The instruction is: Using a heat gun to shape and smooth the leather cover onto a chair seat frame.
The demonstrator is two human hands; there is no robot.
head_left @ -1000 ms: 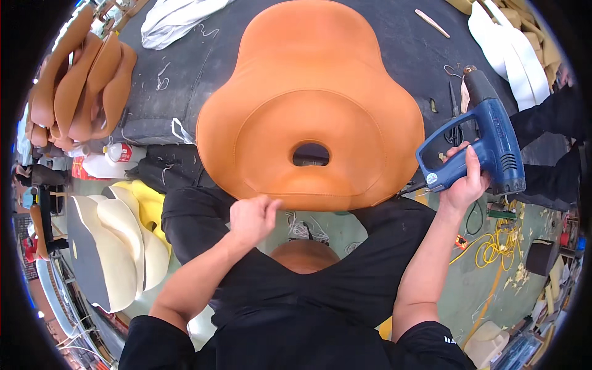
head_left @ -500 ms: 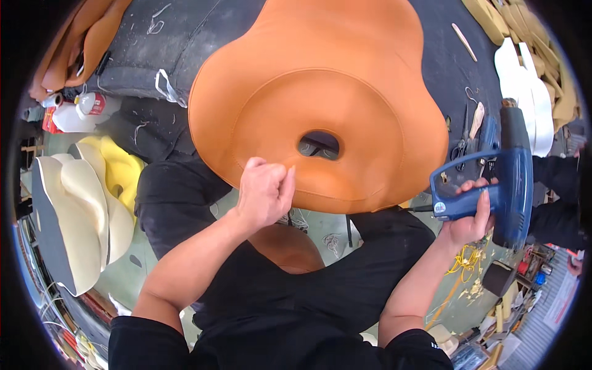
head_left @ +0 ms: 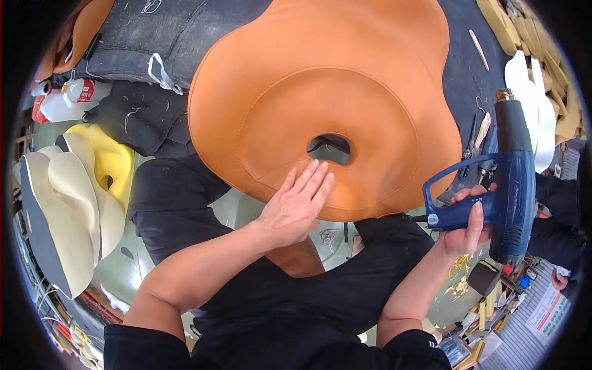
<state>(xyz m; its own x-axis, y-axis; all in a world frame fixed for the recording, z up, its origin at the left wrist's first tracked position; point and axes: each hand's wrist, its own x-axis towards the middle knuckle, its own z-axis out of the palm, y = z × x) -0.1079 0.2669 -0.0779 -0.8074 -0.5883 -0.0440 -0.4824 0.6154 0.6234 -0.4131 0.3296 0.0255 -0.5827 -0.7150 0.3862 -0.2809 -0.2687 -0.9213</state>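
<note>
- head view: left hand (head_left: 296,206) lies flat, fingers spread, on the orange seat cover (head_left: 320,98) just below its centre hole (head_left: 330,149).
- right hand (head_left: 468,225) grips a blue heat gun (head_left: 509,191), right of the cover.
- cream foam cushions (head_left: 68,197) sit far left.

Orange seat cover (head_left: 320,80) fills the bench; scissors (head_left: 472,145) crowd its right edge.

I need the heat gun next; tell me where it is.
In the head view, the blue heat gun is at the right, gripped by the right hand, just off the right edge of the orange leather seat cover.
</note>
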